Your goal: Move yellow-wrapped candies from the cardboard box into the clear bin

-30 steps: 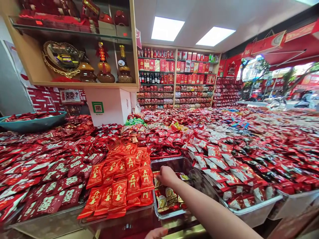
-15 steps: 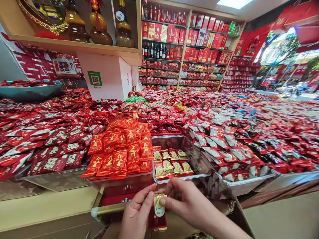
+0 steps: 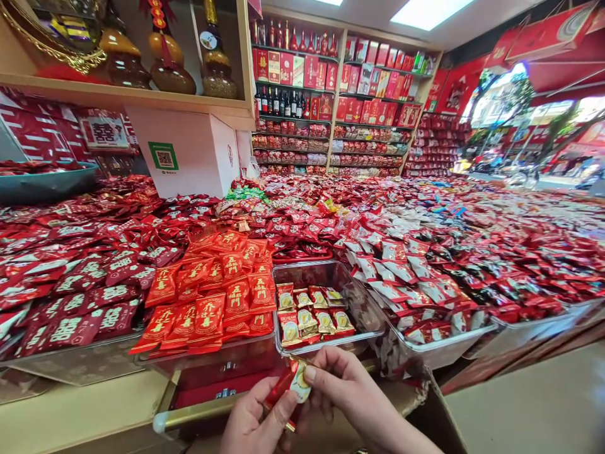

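A small red and gold packet [image 3: 299, 382] with a white label and a yellow fruit picture is tilted between both hands, below a clear tray. My left hand [image 3: 259, 413] pinches its lower left part, thumb on the front. With thumb and fingers, my right hand [image 3: 343, 384] grips its upper right side. Similar packets [image 3: 314, 310] lie in rows in the clear tray [image 3: 373, 333], whose right part shows bare bottom. Left of this tray, bright red packets [image 3: 208, 315] with gold characters are heaped.
Dark red packets [image 3: 75, 325] fill trays at the left, and red and white packets [image 3: 401, 271] the right. An open drawer [image 3: 201, 394] and a cardboard box [image 3: 439, 410] are below. A white box with a QR code [image 3: 184, 151] stands behind.
The packet has gone from upright to tilted, and my left hand's thumb now lies across its lower front. The view has shifted, so the trays appear further left and slightly lower.
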`<state>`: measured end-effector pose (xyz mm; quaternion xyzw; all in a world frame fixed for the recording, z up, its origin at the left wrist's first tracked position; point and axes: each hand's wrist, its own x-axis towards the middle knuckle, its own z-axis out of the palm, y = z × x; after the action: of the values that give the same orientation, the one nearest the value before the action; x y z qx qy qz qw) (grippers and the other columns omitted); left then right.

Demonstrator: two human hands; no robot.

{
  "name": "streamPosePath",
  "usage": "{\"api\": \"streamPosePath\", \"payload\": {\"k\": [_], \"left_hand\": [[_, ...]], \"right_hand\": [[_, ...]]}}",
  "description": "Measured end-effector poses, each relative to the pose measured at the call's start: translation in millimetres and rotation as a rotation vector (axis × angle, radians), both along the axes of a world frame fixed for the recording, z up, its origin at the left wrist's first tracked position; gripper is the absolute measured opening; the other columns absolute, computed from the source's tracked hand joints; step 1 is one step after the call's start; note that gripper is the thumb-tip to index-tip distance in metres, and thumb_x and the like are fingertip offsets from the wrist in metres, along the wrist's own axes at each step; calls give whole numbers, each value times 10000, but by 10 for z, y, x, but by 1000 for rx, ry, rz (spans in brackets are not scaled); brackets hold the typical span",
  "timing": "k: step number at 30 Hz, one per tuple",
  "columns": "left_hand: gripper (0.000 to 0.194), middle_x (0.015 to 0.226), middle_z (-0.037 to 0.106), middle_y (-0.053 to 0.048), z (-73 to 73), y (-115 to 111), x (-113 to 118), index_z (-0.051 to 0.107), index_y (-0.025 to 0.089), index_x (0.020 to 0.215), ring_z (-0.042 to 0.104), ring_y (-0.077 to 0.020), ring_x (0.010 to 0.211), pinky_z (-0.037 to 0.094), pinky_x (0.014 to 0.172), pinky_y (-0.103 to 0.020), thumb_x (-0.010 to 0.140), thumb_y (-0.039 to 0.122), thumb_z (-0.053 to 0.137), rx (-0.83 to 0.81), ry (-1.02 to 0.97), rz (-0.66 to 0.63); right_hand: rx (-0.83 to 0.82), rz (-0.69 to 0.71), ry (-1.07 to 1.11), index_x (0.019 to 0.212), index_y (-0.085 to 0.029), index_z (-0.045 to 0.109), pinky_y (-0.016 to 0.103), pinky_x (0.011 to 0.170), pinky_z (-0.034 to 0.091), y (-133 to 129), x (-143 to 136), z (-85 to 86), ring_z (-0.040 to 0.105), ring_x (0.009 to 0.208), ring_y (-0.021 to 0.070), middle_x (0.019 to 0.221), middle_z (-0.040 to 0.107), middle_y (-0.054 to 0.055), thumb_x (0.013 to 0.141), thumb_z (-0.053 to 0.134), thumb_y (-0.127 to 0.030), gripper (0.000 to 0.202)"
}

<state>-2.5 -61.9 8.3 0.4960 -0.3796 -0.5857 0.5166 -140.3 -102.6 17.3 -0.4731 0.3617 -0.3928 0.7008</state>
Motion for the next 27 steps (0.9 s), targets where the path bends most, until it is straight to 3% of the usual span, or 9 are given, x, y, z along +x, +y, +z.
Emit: {"api": "streamPosePath", "payload": {"k": [6,9,13,16,19,22,25,27], "left_hand": [[328,533,673,0,33,7,16,653,154,661,597,-106,437,336,368,-134,550,440,770,54,12,86],[328,527,664,22,43,-6,49,634,163,632,606,-99,445,337,361,-118,600,477,725,38,27,149],[326,482,637,35,40,-21,52,646,158,625,547,-63,381,308,336,-100,595,471,731,9,23,185],[334,494,641,34,48,-23,26,663,157,637,532,-52,372,311,334,-96,564,471,750,4,27,202],[353,499,650,24,63,-20,12,641,163,647,538,-60,365,312,326,-102,573,495,735,18,42,210],[459,463,642,7,64,-7,34,604,198,839,536,-89,324,272,304,-118,646,614,603,101,146,136],[573,462,635,1,37,12,66,542,211,1023,525,-109,345,302,337,-157,646,641,576,124,235,62],[555,540,652,14,11,22,68,537,226,1039,500,-100,377,351,376,-184,612,554,671,74,172,91]], "right_hand": [[-95,-91,65,633,-150,467,169,403,250,5,-45,54,325,417,31,490,425,-69,703,622,-477,369],[-69,-82,92,614,-163,437,173,401,267,13,-55,54,337,396,36,463,416,-76,699,622,-465,364],[-56,7,67,727,-158,489,184,414,334,25,-60,29,411,423,58,532,485,-56,668,657,-429,324],[-150,-17,117,684,-164,478,199,436,345,50,-77,1,415,448,71,523,485,-41,735,595,-408,275],[-456,-182,269,676,-170,509,221,513,392,92,-102,10,463,529,93,582,526,-9,818,506,-304,195],[-963,-258,415,809,-188,571,254,639,457,128,-110,46,556,702,133,783,629,52,821,477,-154,101],[-1376,-178,512,862,-215,590,265,681,477,138,-85,35,572,787,159,873,664,64,803,523,-132,121],[-1449,-104,520,866,-223,597,258,682,482,130,-63,-1,569,788,158,883,673,54,800,562,-183,85]]}}
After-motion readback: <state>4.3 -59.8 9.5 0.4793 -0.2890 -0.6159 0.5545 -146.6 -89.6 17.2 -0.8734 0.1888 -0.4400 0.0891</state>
